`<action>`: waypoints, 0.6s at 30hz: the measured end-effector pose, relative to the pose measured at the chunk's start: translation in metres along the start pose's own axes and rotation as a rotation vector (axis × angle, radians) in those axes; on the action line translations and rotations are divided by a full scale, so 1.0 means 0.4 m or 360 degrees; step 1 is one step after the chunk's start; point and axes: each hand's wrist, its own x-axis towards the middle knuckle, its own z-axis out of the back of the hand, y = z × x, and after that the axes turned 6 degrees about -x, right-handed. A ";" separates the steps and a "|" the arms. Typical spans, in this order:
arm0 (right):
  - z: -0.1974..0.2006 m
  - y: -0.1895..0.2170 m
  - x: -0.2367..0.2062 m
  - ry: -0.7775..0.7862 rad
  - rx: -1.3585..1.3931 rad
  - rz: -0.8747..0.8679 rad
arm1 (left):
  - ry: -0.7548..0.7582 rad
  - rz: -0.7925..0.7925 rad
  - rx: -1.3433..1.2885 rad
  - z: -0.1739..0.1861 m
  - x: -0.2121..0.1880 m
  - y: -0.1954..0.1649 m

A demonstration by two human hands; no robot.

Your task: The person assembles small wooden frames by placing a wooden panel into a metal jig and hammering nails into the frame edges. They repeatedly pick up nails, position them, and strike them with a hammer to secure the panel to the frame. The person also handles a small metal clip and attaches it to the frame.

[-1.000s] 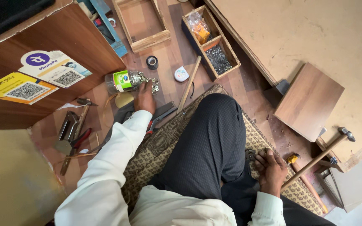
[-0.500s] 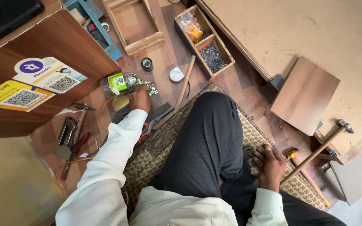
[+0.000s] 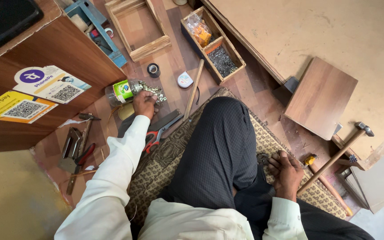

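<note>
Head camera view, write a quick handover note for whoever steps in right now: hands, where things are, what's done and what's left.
Left hand: fingers in a pile of small metal fittings spilling from a clear plastic jar lying on its side on the floor.
Right hand: resting on the patterned mat by the knee, fingers curled around a small dark metal part; what it is I cannot tell.
Nearby: red-handled scissors by the left forearm, hammer to the right, divided wooden box of hardware ahead.
Done: jar tipped, fittings out.
Left: a fitting not yet lifted clear of the pile.
</note>
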 end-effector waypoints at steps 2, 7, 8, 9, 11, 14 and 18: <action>-0.001 -0.001 0.000 -0.0001 0.0004 -0.0002 | 0.0021 -0.0004 -0.0037 -0.003 -0.002 -0.006; -0.003 0.002 -0.006 -0.0007 -0.0010 0.0019 | 0.0051 0.0151 -0.0156 -0.010 -0.012 -0.016; -0.004 0.003 -0.007 0.0000 -0.0013 0.0028 | 0.0077 0.0224 -0.0241 -0.012 -0.012 -0.015; -0.005 0.004 -0.009 -0.0001 -0.0010 0.0022 | 0.0103 0.0299 -0.0325 -0.014 -0.013 -0.012; -0.007 0.006 -0.011 -0.0001 -0.0002 0.0013 | 0.0153 0.0410 -0.0585 -0.018 -0.012 -0.007; -0.009 0.010 -0.014 -0.0006 -0.0014 0.0009 | 0.0172 0.0420 -0.0815 -0.027 -0.012 0.000; -0.011 0.011 -0.013 -0.0029 -0.0021 0.0011 | 0.0096 0.0354 -0.0628 -0.032 -0.017 0.000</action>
